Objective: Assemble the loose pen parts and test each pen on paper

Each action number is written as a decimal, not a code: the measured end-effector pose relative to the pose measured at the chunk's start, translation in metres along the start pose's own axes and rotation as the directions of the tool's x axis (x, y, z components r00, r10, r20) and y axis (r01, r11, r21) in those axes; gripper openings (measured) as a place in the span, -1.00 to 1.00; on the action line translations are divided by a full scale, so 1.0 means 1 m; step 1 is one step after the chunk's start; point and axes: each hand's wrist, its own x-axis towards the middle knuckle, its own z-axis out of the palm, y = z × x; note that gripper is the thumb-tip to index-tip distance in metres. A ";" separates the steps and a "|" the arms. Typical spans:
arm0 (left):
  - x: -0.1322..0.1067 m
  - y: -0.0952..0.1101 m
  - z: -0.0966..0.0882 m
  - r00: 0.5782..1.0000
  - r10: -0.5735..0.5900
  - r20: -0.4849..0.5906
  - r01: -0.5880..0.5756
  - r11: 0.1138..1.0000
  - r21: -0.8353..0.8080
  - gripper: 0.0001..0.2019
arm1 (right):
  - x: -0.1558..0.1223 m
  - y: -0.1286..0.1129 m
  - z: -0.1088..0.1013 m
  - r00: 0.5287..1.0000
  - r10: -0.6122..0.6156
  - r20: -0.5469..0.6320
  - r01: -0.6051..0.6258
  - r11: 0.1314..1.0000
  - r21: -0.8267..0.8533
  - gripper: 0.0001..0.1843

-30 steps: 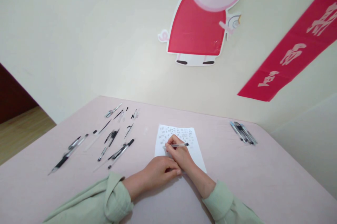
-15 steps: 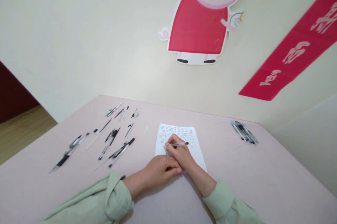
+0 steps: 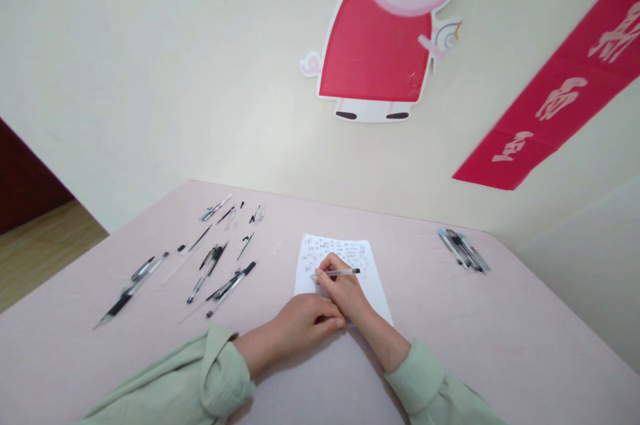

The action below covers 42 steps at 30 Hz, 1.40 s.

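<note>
My right hand (image 3: 345,288) pinches a clear-barrelled pen (image 3: 341,272) with a black end. The pen's tip is at the left part of a white sheet of paper (image 3: 374,298), below several rows of handwriting. Beside the right wrist, my left hand (image 3: 306,318) lies over the sheet's lower edge, fingers bent loosely and thumb apart, with nothing seen in it. Some of its fingertips are hidden against the right hand.
Disassembled pens (image 3: 213,272), refills and caps are scattered across the left side of the pink-covered table (image 3: 425,358). At the back right lies a bundle of pens (image 3: 464,250). A wall with a cartoon cutout (image 3: 375,45) and a red banner (image 3: 530,112) rises behind.
The pen in my right hand has tilted slightly, its black end shifting a little to the right. My left hand stays where it was.
</note>
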 end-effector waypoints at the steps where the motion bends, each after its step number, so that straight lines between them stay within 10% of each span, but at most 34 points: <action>1: 0.000 0.000 0.000 1.000 0.001 0.001 -0.001 1.000 0.002 -0.72 | 0.000 0.000 0.000 1.000 0.002 -0.005 -0.002 1.000 0.008 -0.89; 42: -0.002 0.002 -0.001 1.000 -0.027 -0.007 0.027 0.999 -0.043 -0.74 | 0.007 -0.002 0.002 0.999 -0.038 -0.007 0.038 0.997 -0.073 -0.94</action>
